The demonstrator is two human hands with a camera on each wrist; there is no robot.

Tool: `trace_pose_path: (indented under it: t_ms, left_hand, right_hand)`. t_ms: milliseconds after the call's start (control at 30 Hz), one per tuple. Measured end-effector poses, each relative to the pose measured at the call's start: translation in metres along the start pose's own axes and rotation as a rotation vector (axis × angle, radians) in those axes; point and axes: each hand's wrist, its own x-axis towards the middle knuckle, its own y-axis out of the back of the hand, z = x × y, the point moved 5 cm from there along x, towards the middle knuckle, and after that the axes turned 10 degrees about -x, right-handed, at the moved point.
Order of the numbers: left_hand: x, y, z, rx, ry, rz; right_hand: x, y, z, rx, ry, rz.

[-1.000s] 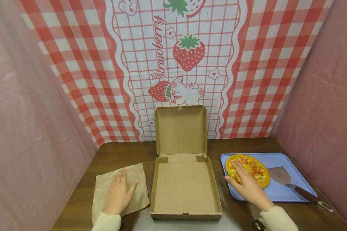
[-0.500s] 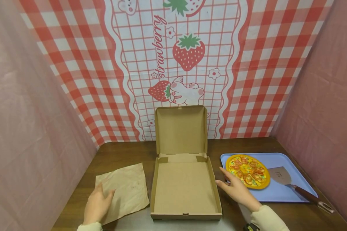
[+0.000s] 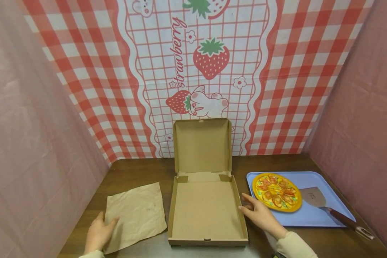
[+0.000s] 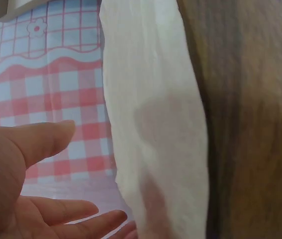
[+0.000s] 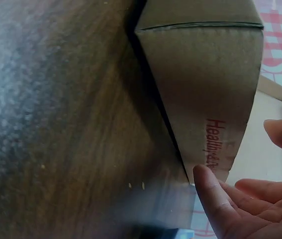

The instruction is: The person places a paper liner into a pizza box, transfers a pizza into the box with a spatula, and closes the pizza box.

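A square sheet of brown paper (image 3: pixel 137 216) lies wrinkled on the table at the left. My left hand (image 3: pixel 98 233) is over its left edge, fingers and thumb spread with nothing between them. In the left wrist view, the hand's shadow falls on the paper (image 4: pixel 155 74). The cardboard pizza box (image 3: pixel 207 211) stands in the middle with its lid up. Beside its right wall is my right hand (image 3: pixel 261 216), fingers loosely extended and holding nothing. In the right wrist view, the fingertips are close to the printed box side (image 5: pixel 200 74); contact cannot be told.
On the right, a blue tray (image 3: pixel 309 219) bears a toy-looking pizza (image 3: pixel 277 192) and a wide spatula (image 3: pixel 314 197), whose handle reaches past the tray's edge. A checked strawberry-print cloth (image 3: pixel 211 57) hangs behind; pink cloth (image 3: pixel 358 143) flanks both sides.
My left hand has moved off the middle of the paper to its left edge. My right hand has left the pizza and moved left to the box's side.
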Motion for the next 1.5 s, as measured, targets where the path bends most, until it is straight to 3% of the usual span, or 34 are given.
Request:
trace_pose_path:
  t_ms: [333, 667, 833, 1033, 1500]
  left_hand:
    - [0.005, 0.001, -0.011, 0.022, 0.031, 0.006]
    - [0.006, 0.002, -0.015, -0.027, -0.015, 0.056]
    - [0.007, 0.004, -0.018, -0.037, 0.0, 0.065]
    - [0.006, 0.008, -0.023, -0.084, 0.038, 0.09]
    - [0.008, 0.016, -0.029, -0.109, 0.03, 0.11]
  right_hand:
    - [-0.002, -0.005, 0.002, 0.024, 0.017, -0.011]
    - [-0.003, -0.011, 0.009, -0.026, 0.026, -0.028]
    - [-0.003, -0.011, 0.009, -0.05, 0.003, -0.015]
    - [-0.003, -0.011, 0.008, -0.027, -0.01, -0.028]
    - [-0.004, -0.013, 0.011, 0.036, 0.012, -0.05]
